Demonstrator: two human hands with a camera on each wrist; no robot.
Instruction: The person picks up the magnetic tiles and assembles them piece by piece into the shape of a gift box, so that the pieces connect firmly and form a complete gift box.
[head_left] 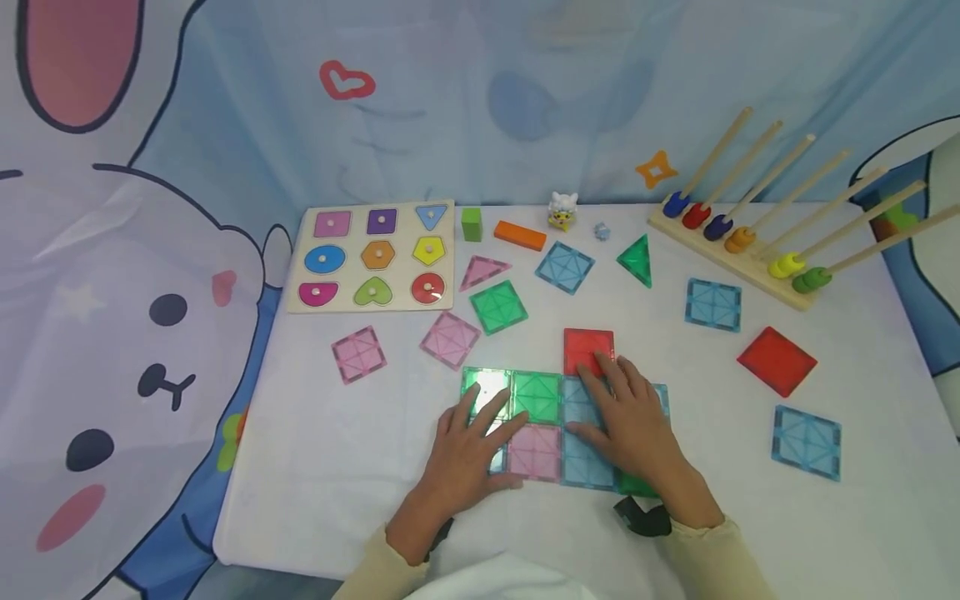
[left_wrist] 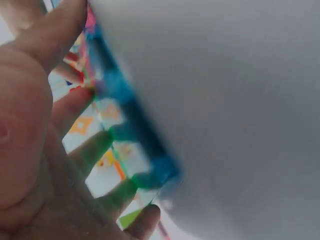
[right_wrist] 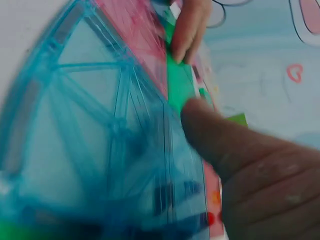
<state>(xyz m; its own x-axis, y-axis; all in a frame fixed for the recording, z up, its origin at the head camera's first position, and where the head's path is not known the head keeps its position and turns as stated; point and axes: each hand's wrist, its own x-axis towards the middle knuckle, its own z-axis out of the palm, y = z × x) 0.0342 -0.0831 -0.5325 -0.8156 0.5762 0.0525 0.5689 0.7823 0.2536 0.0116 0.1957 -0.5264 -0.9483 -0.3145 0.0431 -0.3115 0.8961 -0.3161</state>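
Note:
A joined sheet of see-through coloured square tiles lies flat on the white table. It includes a green tile (head_left: 537,397), a pink tile (head_left: 534,452), a blue tile (head_left: 588,467) and, jutting from the far side, a red tile (head_left: 588,343). With fingers spread, my left hand (head_left: 462,458) rests across the sheet's left end; its fingertips touch green and blue tiles in the left wrist view. My right hand (head_left: 637,429) lies over the blue tiles on the right, fingers extended, fingertips at the red tile's near edge. It partly covers a green tile (head_left: 636,486).
Loose tiles lie around, such as a pink square (head_left: 358,354), a red square (head_left: 777,361) and a blue square (head_left: 806,443). A shape puzzle board (head_left: 296,279) stands back left, a wooden peg rack (head_left: 757,271) back right. Small blocks and a figurine (head_left: 562,211) line the far edge.

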